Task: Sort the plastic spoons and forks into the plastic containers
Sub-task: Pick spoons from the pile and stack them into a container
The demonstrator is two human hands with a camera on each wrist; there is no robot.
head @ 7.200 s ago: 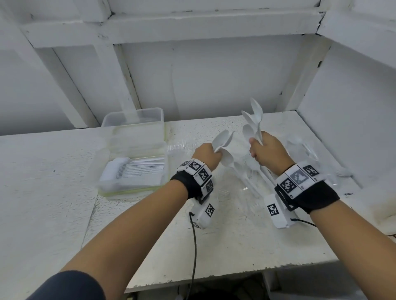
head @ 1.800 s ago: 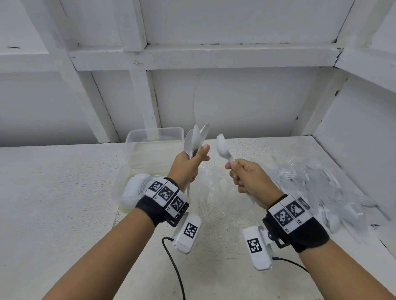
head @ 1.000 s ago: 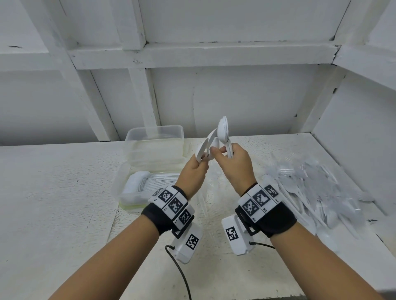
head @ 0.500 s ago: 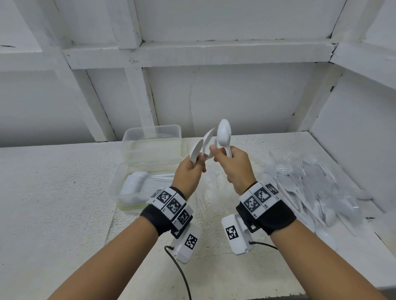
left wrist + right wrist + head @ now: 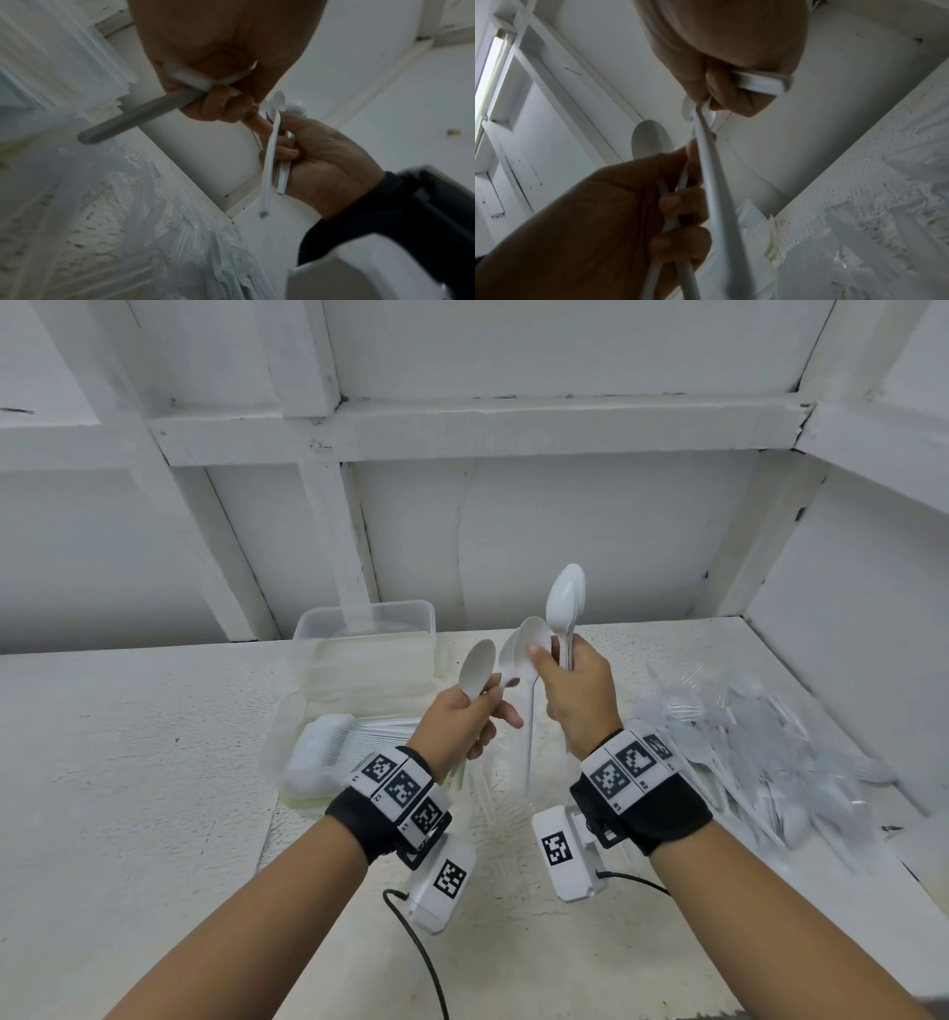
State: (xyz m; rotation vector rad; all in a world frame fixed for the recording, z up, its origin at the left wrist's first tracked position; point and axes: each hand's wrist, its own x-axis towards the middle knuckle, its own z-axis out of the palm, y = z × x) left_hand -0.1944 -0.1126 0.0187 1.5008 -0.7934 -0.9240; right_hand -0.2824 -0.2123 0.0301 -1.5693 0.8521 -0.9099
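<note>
Both hands were up over the worktop middle. Left hand [image 5: 464, 721] gripped spoons [image 5: 476, 667] by the handles, bowls up. Right hand [image 5: 575, 695] gripped a stack [image 5: 565, 603], thumb pinching another spoon. Containers [image 5: 359, 639] sat toward the back-left, loose pile [image 5: 760, 752] at the right edge.

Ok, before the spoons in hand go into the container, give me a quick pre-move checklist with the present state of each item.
1. Left hand grips spoons: ok.
2. Right hand grips its spoon stack: ok.
3. Loose spoon between the hands secured: cannot tell, handle hangs free.
4. Held pieces are all spoons, no forks: ok by the bowls visible.
5. Container open with spoons already stacked: ok.
6. Unsorted pile clear of the container: ok.
</note>
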